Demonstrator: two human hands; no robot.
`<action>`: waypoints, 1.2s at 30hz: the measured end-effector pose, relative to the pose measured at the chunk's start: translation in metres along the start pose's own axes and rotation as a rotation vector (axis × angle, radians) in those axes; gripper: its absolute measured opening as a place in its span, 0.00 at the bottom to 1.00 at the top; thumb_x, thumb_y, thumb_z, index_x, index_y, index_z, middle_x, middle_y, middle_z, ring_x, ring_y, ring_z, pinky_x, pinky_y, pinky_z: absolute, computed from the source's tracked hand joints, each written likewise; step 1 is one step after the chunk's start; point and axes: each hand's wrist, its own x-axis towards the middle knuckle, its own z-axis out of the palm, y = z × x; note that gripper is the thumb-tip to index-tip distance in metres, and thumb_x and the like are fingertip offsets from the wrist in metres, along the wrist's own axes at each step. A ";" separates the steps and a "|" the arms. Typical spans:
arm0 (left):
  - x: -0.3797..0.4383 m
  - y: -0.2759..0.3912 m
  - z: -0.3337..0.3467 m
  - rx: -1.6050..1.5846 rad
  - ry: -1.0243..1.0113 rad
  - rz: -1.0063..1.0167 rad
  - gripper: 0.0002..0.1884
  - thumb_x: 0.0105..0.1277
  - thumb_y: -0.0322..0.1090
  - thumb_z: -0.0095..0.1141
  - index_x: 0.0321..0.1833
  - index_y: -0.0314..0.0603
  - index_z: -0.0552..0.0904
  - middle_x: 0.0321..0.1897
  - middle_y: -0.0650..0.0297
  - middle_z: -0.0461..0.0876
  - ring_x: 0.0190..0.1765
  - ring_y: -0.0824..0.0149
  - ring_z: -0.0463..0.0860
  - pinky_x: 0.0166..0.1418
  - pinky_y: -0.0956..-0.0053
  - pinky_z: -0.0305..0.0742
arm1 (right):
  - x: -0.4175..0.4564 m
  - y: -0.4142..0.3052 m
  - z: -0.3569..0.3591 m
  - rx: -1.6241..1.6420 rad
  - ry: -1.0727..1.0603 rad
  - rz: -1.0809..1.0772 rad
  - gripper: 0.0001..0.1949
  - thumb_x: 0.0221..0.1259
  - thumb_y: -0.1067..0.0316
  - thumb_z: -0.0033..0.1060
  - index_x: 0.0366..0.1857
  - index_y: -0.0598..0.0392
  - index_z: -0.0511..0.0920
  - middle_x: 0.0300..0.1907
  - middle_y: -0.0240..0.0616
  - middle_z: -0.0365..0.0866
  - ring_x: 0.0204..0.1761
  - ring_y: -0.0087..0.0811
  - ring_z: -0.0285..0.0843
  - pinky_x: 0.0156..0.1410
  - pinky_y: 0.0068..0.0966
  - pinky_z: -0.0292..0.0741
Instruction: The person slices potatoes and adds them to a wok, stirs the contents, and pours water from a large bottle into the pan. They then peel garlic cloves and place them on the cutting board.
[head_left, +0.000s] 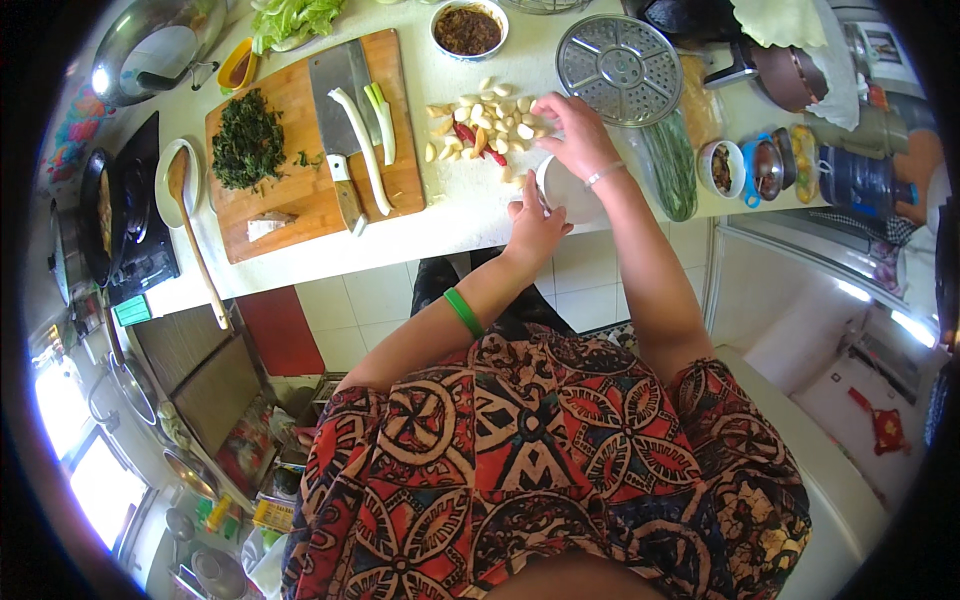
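At the counter's front edge, my left hand (536, 232) holds a white bowl (553, 180) by its near left side. The bowl is partly hidden behind my right wrist. My right hand (577, 135) reaches over the bowl to the right side of a pile of peeled garlic cloves (487, 112), its thumb and fingers apart around the outermost cloves. No clove is plainly held in it. Red dried chillies (465, 133) and a few pieces of ginger (441, 110) lie among the garlic.
Left of the garlic, a wooden cutting board (300, 217) carries a cleaver (330, 97), scallion stalks (364, 150) and chopped greens (247, 139). A perforated steamer plate (619, 67), a bowl of brown paste (469, 30) and bagged cucumbers (669, 169) surround the work area. A wooden spoon (199, 251) overhangs the edge.
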 end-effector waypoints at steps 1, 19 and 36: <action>-0.003 0.006 0.002 -0.061 0.008 -0.039 0.44 0.68 0.24 0.54 0.81 0.46 0.42 0.59 0.50 0.54 0.56 0.60 0.75 0.58 0.67 0.83 | 0.006 -0.007 0.004 -0.075 -0.043 0.046 0.22 0.46 0.72 0.76 0.47 0.51 0.77 0.44 0.40 0.79 0.47 0.39 0.80 0.53 0.33 0.78; -0.015 0.013 -0.059 1.059 0.345 0.947 0.24 0.56 0.23 0.57 0.59 0.41 0.78 0.57 0.50 0.70 0.56 0.49 0.71 0.61 0.58 0.71 | 0.032 -0.003 0.026 -0.284 -0.161 -0.055 0.14 0.43 0.76 0.70 0.35 0.45 0.79 0.40 0.40 0.78 0.48 0.44 0.77 0.57 0.37 0.72; 0.027 0.006 -0.064 1.255 0.299 0.953 0.18 0.49 0.26 0.62 0.45 0.38 0.77 0.48 0.51 0.71 0.52 0.48 0.72 0.57 0.59 0.75 | -0.033 -0.023 -0.055 -0.088 -0.239 -0.015 0.10 0.50 0.72 0.66 0.38 0.51 0.82 0.36 0.34 0.79 0.38 0.29 0.80 0.46 0.26 0.78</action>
